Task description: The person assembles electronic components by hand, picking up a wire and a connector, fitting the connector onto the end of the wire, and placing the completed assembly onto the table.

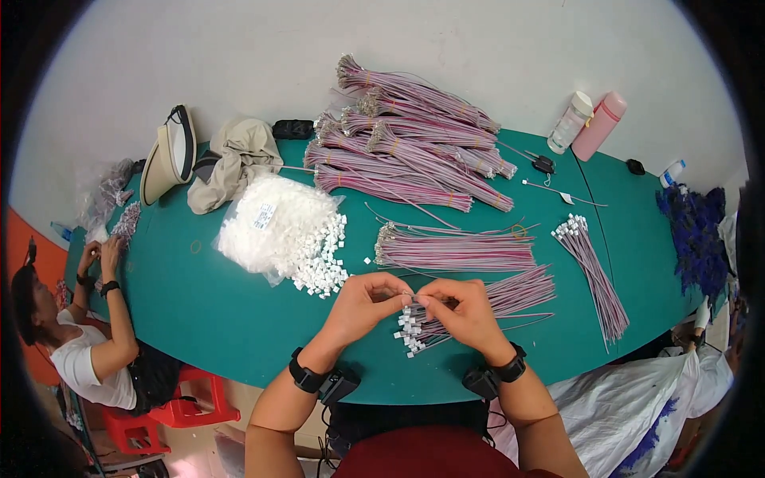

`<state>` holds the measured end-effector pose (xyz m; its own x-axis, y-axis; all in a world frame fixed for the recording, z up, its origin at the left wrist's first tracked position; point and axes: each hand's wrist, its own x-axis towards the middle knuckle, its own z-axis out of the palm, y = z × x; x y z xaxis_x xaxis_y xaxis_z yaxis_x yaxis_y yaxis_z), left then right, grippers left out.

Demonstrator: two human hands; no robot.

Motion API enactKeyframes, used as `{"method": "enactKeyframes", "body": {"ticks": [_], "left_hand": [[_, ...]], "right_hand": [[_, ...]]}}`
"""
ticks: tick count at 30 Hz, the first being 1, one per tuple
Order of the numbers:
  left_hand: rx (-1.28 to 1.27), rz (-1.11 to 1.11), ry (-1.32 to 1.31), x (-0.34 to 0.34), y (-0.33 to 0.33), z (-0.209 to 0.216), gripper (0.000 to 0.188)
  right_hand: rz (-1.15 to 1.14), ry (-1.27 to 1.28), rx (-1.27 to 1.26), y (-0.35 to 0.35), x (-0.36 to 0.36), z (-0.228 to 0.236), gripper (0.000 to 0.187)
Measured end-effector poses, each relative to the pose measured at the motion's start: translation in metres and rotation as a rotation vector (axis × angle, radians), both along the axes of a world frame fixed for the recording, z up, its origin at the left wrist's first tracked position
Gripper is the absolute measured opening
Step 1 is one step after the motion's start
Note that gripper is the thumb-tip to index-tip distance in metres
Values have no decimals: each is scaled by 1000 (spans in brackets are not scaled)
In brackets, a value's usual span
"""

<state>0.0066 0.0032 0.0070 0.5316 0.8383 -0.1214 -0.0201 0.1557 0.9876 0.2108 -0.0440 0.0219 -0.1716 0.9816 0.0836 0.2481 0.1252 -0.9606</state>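
Near the front edge of the table (239, 342), the left hand (362, 306) and right hand (464, 312) pinched a small piece (412, 298), mostly hidden by fingertips. White-tipped wires (522, 294) lay beneath; bundled wires (414, 151) were stacked along the back edge.

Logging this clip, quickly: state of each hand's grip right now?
Left hand: closed in a pinch; anything held is too small to identify.
Right hand: closed in a pinch; contents can't be told.
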Motion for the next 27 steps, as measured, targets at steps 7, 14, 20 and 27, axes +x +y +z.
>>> {"method": "enactKeyframes", "body": {"ticks": [7, 14, 20, 27], "left_hand": [[-18, 8, -41, 2, -2, 2, 11], [-42, 31, -79, 3, -3, 0, 11], [-105, -1, -167, 2, -1, -1, 11], [5, 16, -85, 3, -3, 2, 13]], "right_hand": [[-19, 116, 13, 0, -3, -6, 9], [-11, 141, -25, -1, -5, -5, 9], [0, 205, -48, -1, -5, -7, 9], [-10, 162, -61, -1, -4, -5, 9]]}}
